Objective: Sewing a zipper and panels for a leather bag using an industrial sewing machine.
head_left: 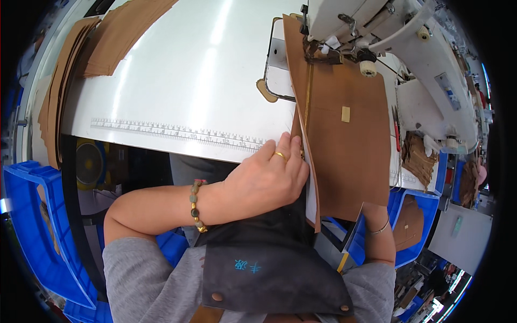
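Observation:
A tan-brown panel [350, 151], with a zipper strip [308, 91] and a small pale label [346, 114], runs from under the white sewing machine head [344, 21] past the table's front edge. My left hand [277, 172], with a gold ring and bead bracelet, pinches the folded left edge of the panel, beside a white layer showing below. My right hand [374, 218] is at the panel's lower right corner, its fingers hidden under the material.
The white table [194, 70] has a printed ruler along its front. Stacks of brown pieces [124, 32] lie at back left. Blue bins [48, 226] stand at both sides. A red-handled tool [397, 134] and brown scraps [417, 159] lie right of the panel.

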The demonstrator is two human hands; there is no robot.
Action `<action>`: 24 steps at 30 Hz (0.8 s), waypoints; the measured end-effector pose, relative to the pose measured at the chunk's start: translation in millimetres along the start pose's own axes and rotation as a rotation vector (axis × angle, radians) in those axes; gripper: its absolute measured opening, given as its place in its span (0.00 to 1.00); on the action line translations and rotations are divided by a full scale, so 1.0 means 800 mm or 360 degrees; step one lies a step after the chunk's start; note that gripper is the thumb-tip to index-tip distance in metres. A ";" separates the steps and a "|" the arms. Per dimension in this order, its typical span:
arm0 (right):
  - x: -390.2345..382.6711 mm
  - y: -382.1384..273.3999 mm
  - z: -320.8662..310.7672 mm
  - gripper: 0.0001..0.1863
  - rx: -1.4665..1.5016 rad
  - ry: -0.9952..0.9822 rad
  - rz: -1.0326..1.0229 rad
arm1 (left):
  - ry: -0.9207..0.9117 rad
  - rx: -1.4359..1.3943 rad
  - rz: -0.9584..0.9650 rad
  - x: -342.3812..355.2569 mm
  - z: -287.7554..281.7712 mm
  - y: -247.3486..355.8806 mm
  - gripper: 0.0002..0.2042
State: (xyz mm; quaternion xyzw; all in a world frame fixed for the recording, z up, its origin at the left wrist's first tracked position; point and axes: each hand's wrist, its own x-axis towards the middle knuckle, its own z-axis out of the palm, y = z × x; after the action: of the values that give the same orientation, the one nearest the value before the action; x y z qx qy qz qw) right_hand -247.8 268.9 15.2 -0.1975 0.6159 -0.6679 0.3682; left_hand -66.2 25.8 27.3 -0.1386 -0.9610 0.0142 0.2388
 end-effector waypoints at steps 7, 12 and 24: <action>0.014 -0.005 0.009 0.18 -0.0227 -0.0050 -0.0077 | -0.0021 0.0032 0.0027 -0.002 -0.002 0.000 0.11; 0.033 -0.024 -0.001 0.17 -0.0591 -0.0019 -0.0234 | -0.0030 0.0028 0.0061 -0.002 -0.001 -0.001 0.11; 0.112 -0.051 -0.061 0.16 -0.2400 0.0038 -0.1077 | -0.0122 -0.0058 0.0124 -0.005 -0.011 -0.004 0.16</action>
State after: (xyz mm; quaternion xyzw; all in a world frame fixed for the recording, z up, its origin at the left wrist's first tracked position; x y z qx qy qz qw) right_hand -350.9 234.9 29.8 -0.5593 0.8098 -0.1522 -0.0908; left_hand -59.5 21.5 33.6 -0.1797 -0.9634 0.0112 0.1986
